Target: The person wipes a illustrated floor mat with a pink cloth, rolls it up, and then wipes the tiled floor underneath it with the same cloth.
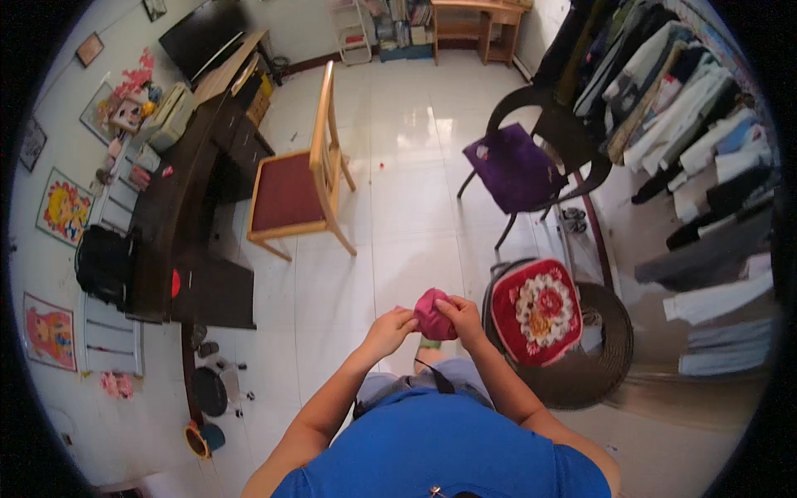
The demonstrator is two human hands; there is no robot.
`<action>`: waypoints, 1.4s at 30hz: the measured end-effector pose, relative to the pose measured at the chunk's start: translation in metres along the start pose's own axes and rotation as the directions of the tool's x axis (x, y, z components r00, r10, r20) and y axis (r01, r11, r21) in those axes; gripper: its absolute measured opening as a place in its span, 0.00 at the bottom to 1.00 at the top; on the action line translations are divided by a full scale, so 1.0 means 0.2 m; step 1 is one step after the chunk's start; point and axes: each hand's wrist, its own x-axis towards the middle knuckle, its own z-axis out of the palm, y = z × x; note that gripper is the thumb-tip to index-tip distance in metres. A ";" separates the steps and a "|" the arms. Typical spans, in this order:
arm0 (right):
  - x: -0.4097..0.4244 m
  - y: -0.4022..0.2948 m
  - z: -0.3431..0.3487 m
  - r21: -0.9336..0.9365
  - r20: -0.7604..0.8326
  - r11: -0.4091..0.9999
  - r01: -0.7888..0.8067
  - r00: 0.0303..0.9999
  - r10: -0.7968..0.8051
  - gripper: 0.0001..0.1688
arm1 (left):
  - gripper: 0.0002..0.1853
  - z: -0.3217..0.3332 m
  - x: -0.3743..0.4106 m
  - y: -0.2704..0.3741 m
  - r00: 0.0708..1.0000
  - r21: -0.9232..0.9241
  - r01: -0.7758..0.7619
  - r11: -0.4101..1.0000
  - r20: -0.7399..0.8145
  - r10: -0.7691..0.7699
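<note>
A crumpled pink cloth [434, 316] is held up in front of my body, above the tiled floor [405, 249]. My left hand [392, 328] pinches its left edge between thumb and fingers. On the other side, my right hand [465, 317] grips the cloth with the thumb lying across its top. The cloth looks bunched into a rounded shape, and its underside is hidden. Just right of my right hand is a seat with a red flowered cushion [537, 311].
A wooden chair with a maroon seat [283, 190] stands ahead on the left, by a dark desk [177, 180]. Ahead on the right is a black chair with a purple cushion [517, 168]. Clothes [679, 124] hang along the right wall. A round woven piece [613, 367] lies beside the red cushion.
</note>
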 end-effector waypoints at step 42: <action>4.24 -1.65 -0.95 -0.075 -0.437 0.986 0.152 0.883 -0.170 0.10 | 0.23 -1.93 4.53 -0.38 0.948 -0.868 0.310 0.388 0.312 -0.058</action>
